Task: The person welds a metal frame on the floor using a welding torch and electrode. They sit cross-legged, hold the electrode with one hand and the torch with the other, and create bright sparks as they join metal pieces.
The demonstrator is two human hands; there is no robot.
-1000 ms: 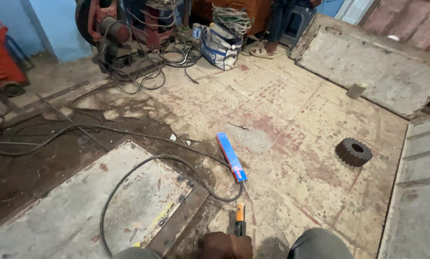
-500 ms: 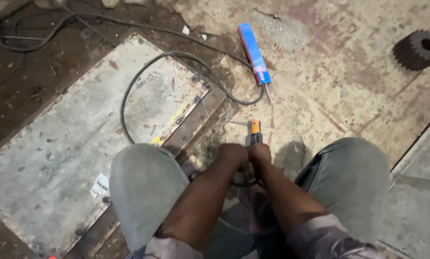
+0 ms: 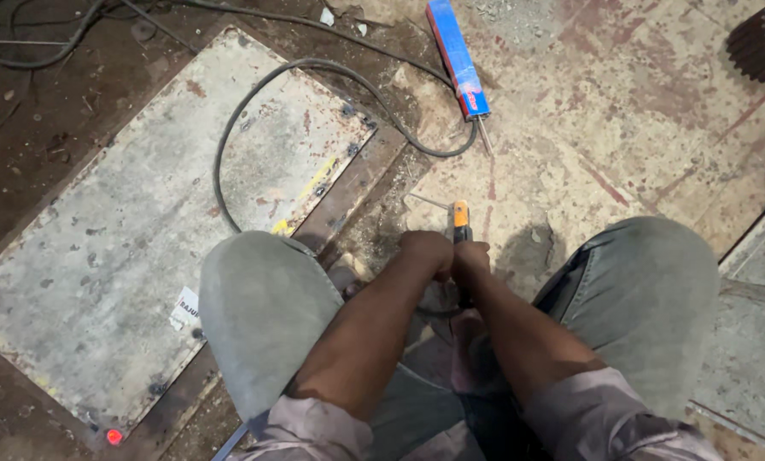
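Between the knees, 6 o'clock | left hand (image 3: 427,253) and right hand (image 3: 470,259) clamped together on orange-tipped electrode holder (image 3: 460,224) | thin rod (image 3: 427,201) fitted at 10 o'clock | no arc visible; steel plate (image 3: 101,222) seam seemingly unwelded | blue electrode box (image 3: 458,56) at 12 o'clock.

We note two items only. A long, narrow blue box (image 3: 458,58) with red edging lies flat on the stained floor (image 3: 621,128) near the top of the view, running diagonally, its lower end open with a thin rod protruding. A small white label (image 3: 186,306), rectangular and bearing dark print, sits on the near edge of the grey metal plate (image 3: 143,222) at left, just beside the person's knee and partly hidden by it.
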